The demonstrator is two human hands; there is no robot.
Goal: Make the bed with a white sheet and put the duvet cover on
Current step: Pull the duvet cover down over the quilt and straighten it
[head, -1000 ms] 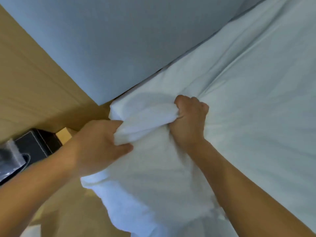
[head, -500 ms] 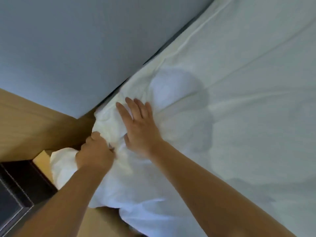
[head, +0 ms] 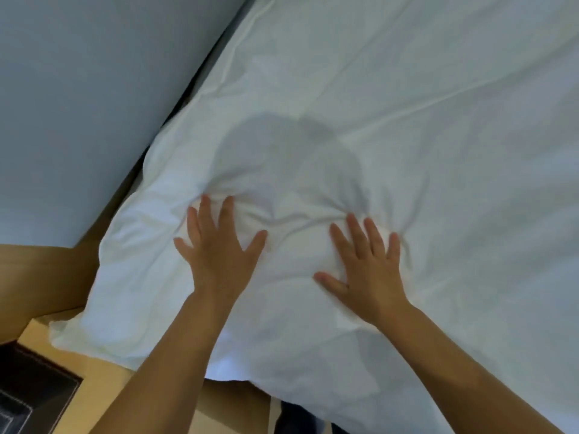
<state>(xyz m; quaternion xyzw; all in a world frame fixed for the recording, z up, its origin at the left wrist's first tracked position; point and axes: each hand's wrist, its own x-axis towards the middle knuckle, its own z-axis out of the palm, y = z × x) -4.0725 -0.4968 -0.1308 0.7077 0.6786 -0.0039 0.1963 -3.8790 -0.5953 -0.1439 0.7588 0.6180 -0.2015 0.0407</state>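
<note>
While both of your hands lie flat on the bed, your grip is wide on either side: fingers straight and spread, palms down, nothing pinched or held. Your left hand point(head: 219, 258) presses the white sheet point(head: 407, 120) near the corner of the bed, fingers pointing away from you. Your right hand point(head: 366, 277) presses the same sheet a little to the right of it. The two hands are apart, and a ridge of bunched cloth runs between their fingertips. Creases fan out from under both palms. A soft, rounded grey shadow falls on the sheet just beyond your fingers.

The white sheet covers all of the bed that shows and runs up and to the right out of view, with long shallow folds across it. At the corner by your left hand it is loose and puffed, and a flap point(head: 78, 336) of it hangs past the edge, its tip over a light wooden desk point(head: 103, 386).

Along the upper left stands a pale blue-grey headboard point(head: 94, 89), with a narrow dark gap between it and the sheet. Below the headboard is a wooden panel point(head: 37, 277). On the desk, in the bottom left corner, sits a dark tray point(head: 31, 399) with pale stitching, cut off by the frame edge. What lies in it cannot be told.
</note>
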